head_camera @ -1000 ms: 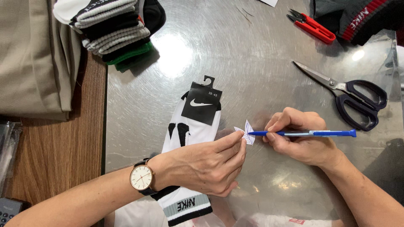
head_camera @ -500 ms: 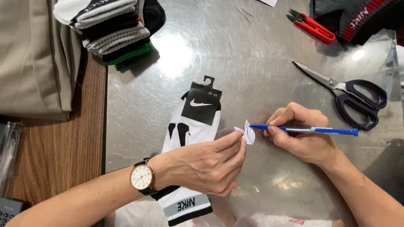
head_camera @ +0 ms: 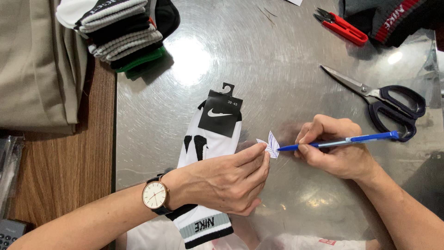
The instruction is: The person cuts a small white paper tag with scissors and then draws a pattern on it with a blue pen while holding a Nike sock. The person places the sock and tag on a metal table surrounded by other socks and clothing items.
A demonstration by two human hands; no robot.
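From here, left hand (head_camera: pixel 226 180) still pinches the small paper tag (head_camera: pixel 270 144) just above the white sock (head_camera: pixel 208 153) on the metal surface (head_camera: pixel 277 60). Right hand (head_camera: pixel 335 148), grip clenched on the blue pen (head_camera: pixel 340 141), has slid its tip right up to the tag.

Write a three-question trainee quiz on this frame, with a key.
1. True or false: the right hand holds a blue pen.
2. What does the left hand pinch? A) red thread snips B) a small paper tag C) the scissors
3. What lies under the left hand on the metal table?

Key:
1. True; its tip is at the paper tag.
2. B; the red thread snips and black-handled scissors lie untouched further back.
3. A white sock with black header card.
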